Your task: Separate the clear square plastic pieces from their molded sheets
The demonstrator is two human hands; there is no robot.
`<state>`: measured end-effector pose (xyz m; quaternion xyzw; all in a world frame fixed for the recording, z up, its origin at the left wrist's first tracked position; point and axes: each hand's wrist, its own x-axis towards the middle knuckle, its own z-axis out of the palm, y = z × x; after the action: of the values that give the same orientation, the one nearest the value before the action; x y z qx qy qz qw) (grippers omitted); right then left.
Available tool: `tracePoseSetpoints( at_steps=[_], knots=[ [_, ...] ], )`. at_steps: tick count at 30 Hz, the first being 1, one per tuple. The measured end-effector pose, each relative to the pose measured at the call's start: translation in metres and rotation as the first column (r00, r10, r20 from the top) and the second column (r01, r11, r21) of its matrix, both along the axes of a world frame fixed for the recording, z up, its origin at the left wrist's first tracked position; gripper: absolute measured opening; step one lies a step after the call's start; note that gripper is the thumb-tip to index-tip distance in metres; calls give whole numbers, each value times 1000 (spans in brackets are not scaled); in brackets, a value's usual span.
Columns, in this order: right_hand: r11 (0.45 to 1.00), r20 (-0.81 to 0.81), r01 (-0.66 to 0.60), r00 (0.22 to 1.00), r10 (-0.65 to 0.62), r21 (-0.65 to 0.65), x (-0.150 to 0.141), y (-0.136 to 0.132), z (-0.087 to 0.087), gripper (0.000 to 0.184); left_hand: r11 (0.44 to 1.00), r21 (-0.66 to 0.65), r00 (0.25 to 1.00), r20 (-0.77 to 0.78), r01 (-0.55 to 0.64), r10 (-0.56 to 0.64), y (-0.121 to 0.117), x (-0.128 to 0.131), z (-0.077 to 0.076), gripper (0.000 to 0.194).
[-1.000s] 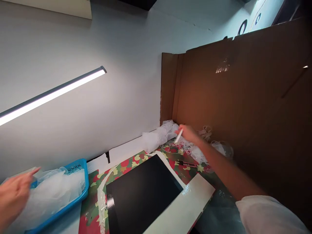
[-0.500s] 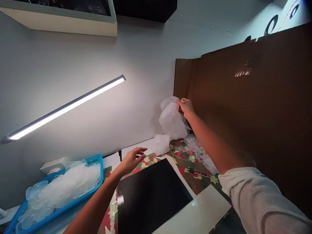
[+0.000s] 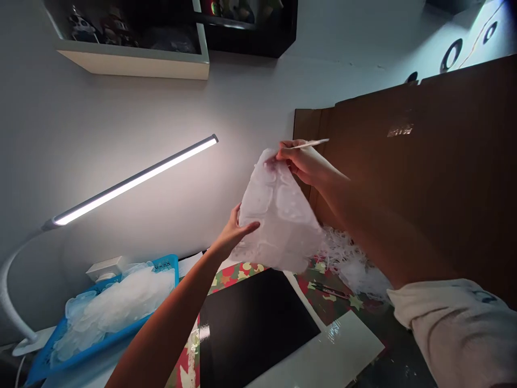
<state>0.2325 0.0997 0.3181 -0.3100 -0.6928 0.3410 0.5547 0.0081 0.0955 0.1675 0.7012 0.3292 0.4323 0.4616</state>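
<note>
A limp, translucent white sheet [image 3: 278, 226] with raised, rounded rectangular shapes hangs over the table. My right hand [image 3: 301, 161] pinches its top corner and also holds a thin white stick-like tool [image 3: 315, 144], which points right. At the sheet's left edge is my left hand [image 3: 234, 231], its thumb across the front and its fingers partly hidden behind. Below the sheet lies a glossy black panel [image 3: 258, 328] on a white board [image 3: 323, 350]. A pile of clear, stringy scraps [image 3: 347, 258] sits to the right, by my right forearm.
A blue basket [image 3: 121, 337] full of similar translucent pieces [image 3: 125, 302] stands at left, by a lit lamp [image 3: 137, 180]. A dark, slim pen-like tool [image 3: 329, 290] rests on the patterned cloth [image 3: 323, 302]. Tall cardboard [image 3: 424, 188] walls the right side; a shelf [image 3: 133, 62] hangs above.
My right hand has brought the sheet from the back corner toward me, and it now hangs spread out. My left hand has risen from above the black panel to the sheet's left edge.
</note>
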Motion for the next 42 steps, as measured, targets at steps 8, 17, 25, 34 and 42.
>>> tracePoseSetpoints(
  at_steps=[8,17,25,34,42],
  knots=[
    [983,-145,-126,984,107,-136,4,-77,-55,41,988,-148,994,-92,40,-54,-90,-71,20,50],
    [979,-135,39,989,-66,-198,-1,-81,-162,47,971,237,759,-634,10,147,-70,-107,33,71],
    [863,334,387,901,-279,-324,32,-64,-298,36,856,514,520,-717,-53,463,-64,-117,-96,40],
    [897,436,286,892,-120,-338,71,-141,-328,34,904,263,639,-641,-336,424,-176,-174,-136,34],
    [985,679,159,731,-68,-72,67,-131,-334,31,935,355,668,-696,3,262,-205,-143,-171,35]
  ],
)
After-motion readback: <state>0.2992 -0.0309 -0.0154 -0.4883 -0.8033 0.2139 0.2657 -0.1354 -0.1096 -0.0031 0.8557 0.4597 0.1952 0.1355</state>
